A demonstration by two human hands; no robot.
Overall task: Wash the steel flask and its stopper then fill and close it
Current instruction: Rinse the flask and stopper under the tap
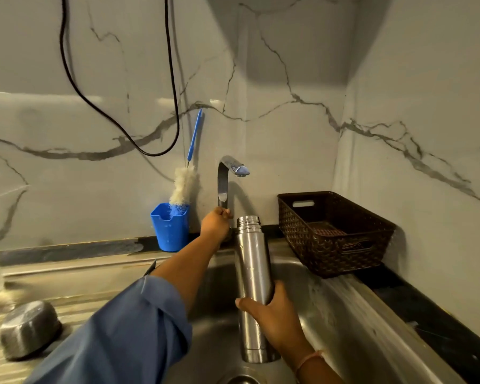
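In the head view, the steel flask (252,273) stands nearly upright over the basin of the steel sink (330,314). Its threaded mouth is uncovered and sits under the spout of the tap (227,173), a little apart from it. The right hand (272,317) holds the flask at the lower half of its body; the thumb lies across the front and the fingers (275,289) are curled around the far side. A thin pink band (311,357) is on this wrist.

The left hand (215,224) is stretched forward to the lower part of the tap, just beside the neck of the flask. Its fingers are closed around the tap stem there. The arm comes out of a blue sleeve (128,333).

Left of the tap, a blue cup (171,228) stands on the desk (67,273) against the marble wall (288,79), and a bottle brush (185,187) with a blue handle stands in it. A black cable (117,123) hangs on the wall above. At the right side of the sink sits a dark brown basket (333,234). On the desk at the near left lies a steel bowl (28,328), turned upside down.
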